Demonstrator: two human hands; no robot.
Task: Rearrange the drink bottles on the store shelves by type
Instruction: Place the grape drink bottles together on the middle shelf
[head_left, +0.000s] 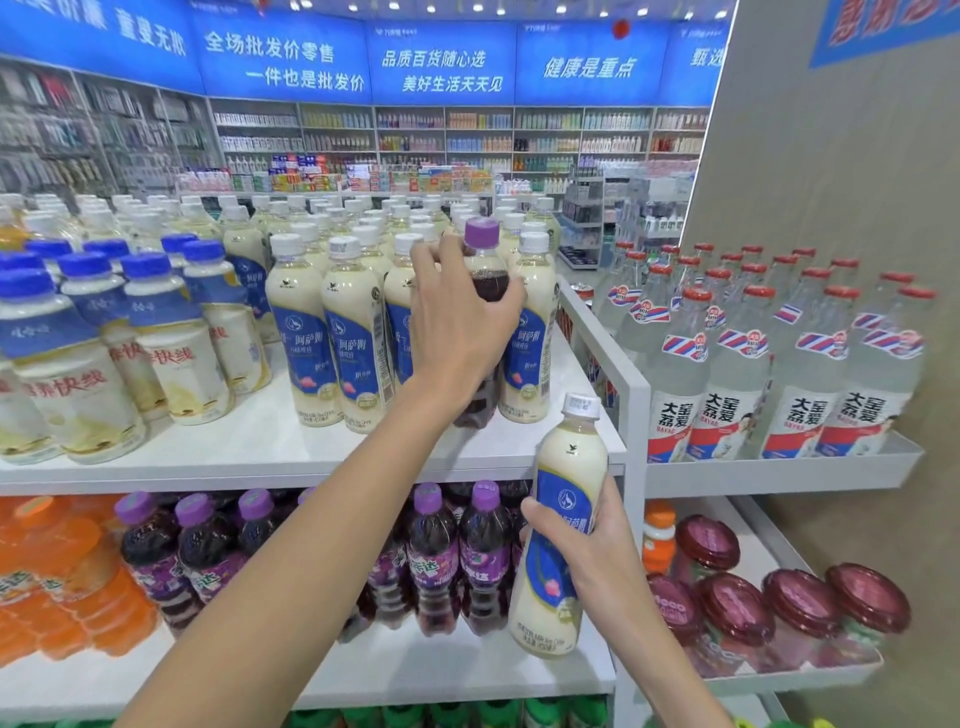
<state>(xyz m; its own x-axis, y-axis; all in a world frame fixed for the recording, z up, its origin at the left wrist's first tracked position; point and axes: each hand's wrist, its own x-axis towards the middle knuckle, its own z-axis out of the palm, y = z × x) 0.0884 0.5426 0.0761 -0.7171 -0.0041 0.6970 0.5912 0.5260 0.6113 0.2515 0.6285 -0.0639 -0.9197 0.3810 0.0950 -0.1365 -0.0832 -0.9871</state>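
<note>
A purple-capped grape soda bottle (484, 260) stands on the top shelf (260, 447) among cream milk tea bottles with white caps (305, 332). My left hand (457, 317) is wrapped around its middle, its base still on the shelf. My right hand (587, 551) holds one cream milk tea bottle (563, 525) upright in front of the lower shelf's right end. On that lower shelf stand several matching grape soda bottles (436, 551).
Blue-capped yoghurt drinks (78, 374) fill the top shelf's left. Orange soda bottles (62, 582) sit lower left. A side rack holds clear red-capped soda bottles (737, 364) and red-lidded jars (789, 608). A white upright post (631, 467) divides the racks. Green-capped bottles (467, 714) show at the bottom.
</note>
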